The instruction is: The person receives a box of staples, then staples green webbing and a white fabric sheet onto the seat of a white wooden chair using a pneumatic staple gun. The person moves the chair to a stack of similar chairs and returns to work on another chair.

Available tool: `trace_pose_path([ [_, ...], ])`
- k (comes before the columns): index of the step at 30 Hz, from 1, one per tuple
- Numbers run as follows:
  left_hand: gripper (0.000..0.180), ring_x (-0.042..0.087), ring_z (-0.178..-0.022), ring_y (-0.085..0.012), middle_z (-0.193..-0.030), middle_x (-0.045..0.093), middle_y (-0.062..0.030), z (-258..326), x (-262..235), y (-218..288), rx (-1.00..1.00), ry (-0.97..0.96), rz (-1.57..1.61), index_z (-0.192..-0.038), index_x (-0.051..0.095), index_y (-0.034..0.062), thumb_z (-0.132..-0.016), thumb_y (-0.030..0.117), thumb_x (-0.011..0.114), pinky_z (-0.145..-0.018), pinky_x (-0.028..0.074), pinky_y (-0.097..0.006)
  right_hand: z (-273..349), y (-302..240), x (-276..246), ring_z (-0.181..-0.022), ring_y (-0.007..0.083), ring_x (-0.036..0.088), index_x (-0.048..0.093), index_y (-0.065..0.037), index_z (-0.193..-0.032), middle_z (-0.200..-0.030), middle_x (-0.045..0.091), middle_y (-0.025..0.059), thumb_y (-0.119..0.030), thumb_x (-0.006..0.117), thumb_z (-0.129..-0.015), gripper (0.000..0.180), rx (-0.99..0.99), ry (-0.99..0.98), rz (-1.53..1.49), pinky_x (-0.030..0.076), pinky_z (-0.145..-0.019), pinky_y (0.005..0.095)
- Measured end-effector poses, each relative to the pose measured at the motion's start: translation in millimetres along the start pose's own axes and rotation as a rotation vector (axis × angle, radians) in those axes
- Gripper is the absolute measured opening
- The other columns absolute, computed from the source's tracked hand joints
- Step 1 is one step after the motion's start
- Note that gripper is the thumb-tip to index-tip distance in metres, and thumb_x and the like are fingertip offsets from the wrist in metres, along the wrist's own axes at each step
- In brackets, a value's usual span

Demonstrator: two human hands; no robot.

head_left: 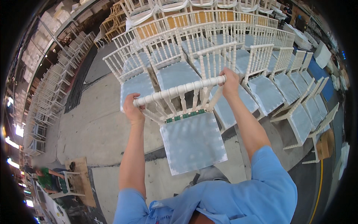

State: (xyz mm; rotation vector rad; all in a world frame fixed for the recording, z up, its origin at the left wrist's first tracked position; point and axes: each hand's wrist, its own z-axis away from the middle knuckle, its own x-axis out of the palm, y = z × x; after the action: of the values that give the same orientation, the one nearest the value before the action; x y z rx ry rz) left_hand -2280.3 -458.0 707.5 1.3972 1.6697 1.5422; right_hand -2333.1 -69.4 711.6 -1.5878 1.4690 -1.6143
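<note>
The scene is viewed from the person's head, with the camera faced steeply down and forward over the left hand [133,109] and the right hand [230,80]. Both hands are seen from above at close range, and the blue shirt [242,201] is caught on the near side of them. Beyond the hands, rows of chairs [175,75] are taken in farther off; straight edges are bent (a fisheye lens is used) more strongly well outside both hands.

Person in green [46,179], plywood board [88,192], yellow line [321,173]
</note>
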Motion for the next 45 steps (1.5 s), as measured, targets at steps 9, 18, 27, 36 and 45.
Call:
trace_pose_path([
  [9, 0.033, 0.057, -0.051, -0.0226, -0.075, 0.061, -0.0129, -165.5, 59.8, -146.9, -0.292, 0.129, -0.045, -0.092, 0.072, -0.002, -0.094, 0.025, 0.054, -0.047, 0.045, -0.035, -179.7, 151.2, 26.8, -0.05, 0.0153, 0.054, 0.067, -0.002, -0.074, -0.063, 0.06, 0.0068, -0.032, 0.063, -0.098, 0.039, 0.18, 0.028, 0.175, 0.04, -0.045, 0.0311],
  [18, 0.049, 0.058, -0.132, -0.0383, -0.137, 0.063, -0.0219, -248.4, 43.5, -222.4, -0.353, 0.237, -0.682, -0.137, 0.059, 0.0017, -0.108, 0.039, 0.048, -0.113, 0.044, -0.048, -251.2, 325.2, 26.0, -0.118, 0.029, 0.067, 0.074, 0.0, -0.126, -0.125, 0.074, 0.0146, -0.034, 0.061, -0.105, 0.042, 0.18, 0.029, 0.482, 0.047, -0.108, 0.0425],
  [27, 0.051, 0.067, -0.11, -0.0367, -0.119, 0.072, -0.0195, -21.7, 24.2, -170.5, -0.495, -0.575, -0.751, -0.143, 0.061, 0.0072, -0.099, 0.033, 0.062, -0.093, 0.056, -0.051, -303.3, 245.5, 44.4, -0.139, 0.0342, 0.054, 0.04, -0.008, -0.16, -0.148, 0.058, 0.0184, -0.043, 0.061, -0.104, 0.07, 0.453, -0.235, 0.958, 0.042, -0.115, 0.0526],
  [36, 0.055, 0.072, -0.115, -0.0384, -0.121, 0.076, -0.0189, 170.2, -275.7, 6.9, -1.223, 0.866, -0.625, -0.119, 0.079, 0.0083, -0.093, 0.055, 0.066, -0.098, 0.056, -0.048, -149.8, 234.9, 199.5, -0.136, 0.0364, 0.056, 0.042, -0.006, -0.159, -0.146, 0.06, 0.0205, -0.041, 0.064, -0.101, 0.071, 0.192, -0.52, 1.416, 0.044, -0.114, 0.0514],
  [45, 0.022, 0.073, -0.063, -0.0318, -0.094, 0.075, -0.02, 148.3, -484.7, 101.7, -1.626, 0.855, -0.696, -0.11, 0.072, 0.001, -0.093, 0.004, 0.058, -0.051, 0.055, -0.048, -74.4, 242.5, 286.7, -0.133, 0.0387, 0.058, 0.044, -0.004, -0.157, -0.145, 0.061, 0.0225, -0.04, 0.067, -0.099, 0.073, 0.448, -0.443, 1.519, 0.046, -0.112, 0.0501],
])
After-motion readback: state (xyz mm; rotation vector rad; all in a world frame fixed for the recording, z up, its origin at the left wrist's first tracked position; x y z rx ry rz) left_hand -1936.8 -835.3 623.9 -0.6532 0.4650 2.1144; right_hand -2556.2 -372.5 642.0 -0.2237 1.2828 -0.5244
